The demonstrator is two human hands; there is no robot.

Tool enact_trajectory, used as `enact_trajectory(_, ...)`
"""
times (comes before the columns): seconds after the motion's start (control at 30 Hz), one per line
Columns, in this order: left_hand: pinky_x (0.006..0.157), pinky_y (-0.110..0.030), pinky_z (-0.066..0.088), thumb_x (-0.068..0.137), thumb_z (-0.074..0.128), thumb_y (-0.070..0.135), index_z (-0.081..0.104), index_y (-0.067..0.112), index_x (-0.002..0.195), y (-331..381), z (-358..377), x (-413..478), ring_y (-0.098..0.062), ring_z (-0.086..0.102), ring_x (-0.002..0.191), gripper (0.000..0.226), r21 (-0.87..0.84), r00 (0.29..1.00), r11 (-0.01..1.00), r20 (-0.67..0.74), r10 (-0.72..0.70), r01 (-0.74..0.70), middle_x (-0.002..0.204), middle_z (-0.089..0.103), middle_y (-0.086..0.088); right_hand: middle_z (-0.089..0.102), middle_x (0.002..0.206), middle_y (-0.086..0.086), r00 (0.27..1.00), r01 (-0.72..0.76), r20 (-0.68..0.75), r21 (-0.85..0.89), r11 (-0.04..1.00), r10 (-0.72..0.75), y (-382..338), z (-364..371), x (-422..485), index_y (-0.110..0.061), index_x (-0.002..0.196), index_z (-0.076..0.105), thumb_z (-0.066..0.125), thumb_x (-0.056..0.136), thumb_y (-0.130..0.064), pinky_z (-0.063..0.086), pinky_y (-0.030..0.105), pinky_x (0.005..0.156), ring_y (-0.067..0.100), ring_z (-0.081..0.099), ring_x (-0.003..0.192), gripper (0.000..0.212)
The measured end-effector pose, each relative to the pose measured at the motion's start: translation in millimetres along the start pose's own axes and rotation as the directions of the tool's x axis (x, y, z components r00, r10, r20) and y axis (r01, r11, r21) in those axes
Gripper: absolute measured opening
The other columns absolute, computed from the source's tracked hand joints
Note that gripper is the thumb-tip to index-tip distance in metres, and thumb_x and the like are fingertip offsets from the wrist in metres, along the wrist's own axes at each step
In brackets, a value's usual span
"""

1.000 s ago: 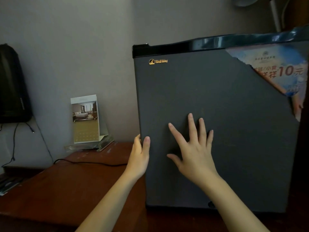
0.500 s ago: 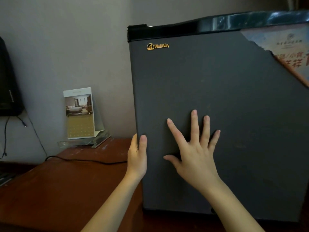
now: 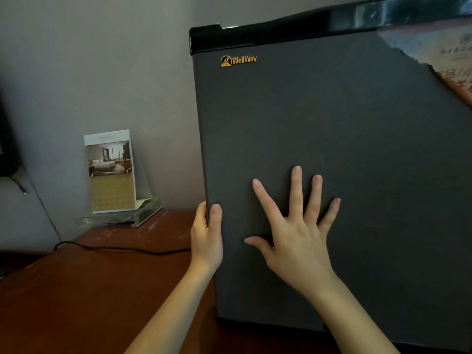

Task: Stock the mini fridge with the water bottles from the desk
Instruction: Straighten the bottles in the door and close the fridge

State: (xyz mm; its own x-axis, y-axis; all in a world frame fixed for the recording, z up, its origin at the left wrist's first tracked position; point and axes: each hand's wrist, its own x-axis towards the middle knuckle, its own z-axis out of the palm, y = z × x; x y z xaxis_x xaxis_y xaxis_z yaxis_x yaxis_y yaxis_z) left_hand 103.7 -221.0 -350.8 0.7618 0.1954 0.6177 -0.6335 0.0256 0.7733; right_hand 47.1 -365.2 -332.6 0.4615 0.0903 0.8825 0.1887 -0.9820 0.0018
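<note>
The mini fridge (image 3: 344,111) fills the right side of the head view, with a dark grey door, a black top strip and a gold WellWay logo. Its door looks closed. My left hand (image 3: 205,238) grips the door's left edge, thumb on the front and fingers hidden behind the edge. My right hand (image 3: 296,236) presses flat on the door's lower middle with its fingers spread. No water bottles are in view.
The fridge stands on a reddish-brown wooden desk (image 3: 89,290) against a grey wall. A hotel card in a clear stand (image 3: 111,172) sits at the back. A black cable (image 3: 122,249) runs across the desk. A torn sticker (image 3: 447,65) covers the door's upper right corner.
The view has drawn closer to the fridge, which now fills more of the frame. My left hand has settled on the door's edge; my right hand stays flat on the door.
</note>
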Motion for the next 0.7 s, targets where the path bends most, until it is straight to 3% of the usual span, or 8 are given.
enact_trajectory(0.23, 0.076, -0.011, 0.047, 0.07, 0.041, 0.065, 0.055, 0.035, 0.1, 0, 2, 3, 0.007, 0.06, 0.093, 0.045, 0.029, 1.0, 0.999, -0.012, -0.014, 0.015, 0.101, 0.063, 0.015, -0.025, 0.154, 0.01, 1.0, 0.003, 0.01, -0.013, 1.0, -0.003, 0, 4, 3, -0.039, 0.148, 0.007, 0.074, 0.06, -0.06, -0.007, 0.065, 0.097, 0.034, -0.034, 0.136, 0.112)
enact_trajectory(0.3, 0.08, -0.015, 0.046, 0.069, 0.037, 0.068, 0.055, 0.032, 0.103, 1, 2, 2, 0.001, 0.06, 0.097, 0.052, 0.08, 0.999, 0.996, -0.036, -0.027, 0.03, 0.102, 0.061, 0.016, -0.02, 0.156, 0.012, 1.0, -0.001, 0.03, -0.032, 0.999, 0.002, 0, 3, 3, -0.039, 0.148, 0.006, 0.072, 0.061, -0.061, -0.009, 0.064, 0.096, 0.034, -0.036, 0.135, 0.111)
enact_trajectory(0.37, 0.088, -0.027, 0.046, 0.069, 0.032, 0.071, 0.055, 0.024, 0.111, 4, 1, -1, -0.011, 0.058, 0.104, 0.067, 0.156, 0.999, 0.987, -0.047, -0.023, 0.03, 0.105, 0.061, 0.01, -0.009, 0.156, 0.014, 0.999, 0.001, 0.052, -0.037, 0.999, 0.001, -1, 0, 4, -0.038, 0.148, 0.01, 0.073, 0.061, -0.061, -0.01, 0.063, 0.094, 0.034, -0.036, 0.135, 0.11)
enact_trajectory(0.43, 0.092, -0.033, 0.046, 0.071, 0.03, 0.073, 0.055, 0.017, 0.114, 9, 1, -2, -0.016, 0.057, 0.107, 0.075, 0.228, 0.999, 0.974, -0.051, 0.0, 0.011, 0.109, 0.061, 0.004, -0.001, 0.154, 0.016, 0.999, 0.02, 0.051, -0.031, 0.999, -0.018, 0, -8, 5, -0.036, 0.147, 0.017, 0.076, 0.062, -0.055, -0.005, 0.065, 0.096, 0.037, -0.026, 0.139, 0.105)
enact_trajectory(0.53, 0.087, -0.029, 0.043, 0.083, 0.035, 0.062, 0.055, 0.013, 0.115, 34, 7, 11, -0.017, 0.057, 0.105, 0.062, 0.275, 0.991, 0.96, -0.106, 0.079, -0.047, 0.111, 0.061, -0.001, 0.007, 0.155, 0.017, 0.999, -0.001, -0.052, 0.054, 0.999, 0.004, 4, -29, 21, -0.033, 0.144, 0.028, 0.069, 0.076, -0.046, 0.004, 0.063, 0.102, 0.038, -0.002, 0.14, 0.08)
enact_trajectory(0.7, 0.082, -0.026, 0.036, 0.098, 0.028, 0.046, 0.054, 0.014, 0.119, 99, 29, 68, -0.013, 0.052, 0.099, 0.046, 0.2, 0.975, 0.977, -0.187, 0.117, -0.079, 0.109, 0.059, 0.002, 0.012, 0.157, 0.016, 0.976, 0.007, -0.217, 0.078, 0.997, 0.01, 13, -66, 93, -0.023, 0.145, 0.032, 0.051, 0.09, -0.04, -0.001, 0.054, 0.109, 0.036, 0.002, 0.144, 0.06)
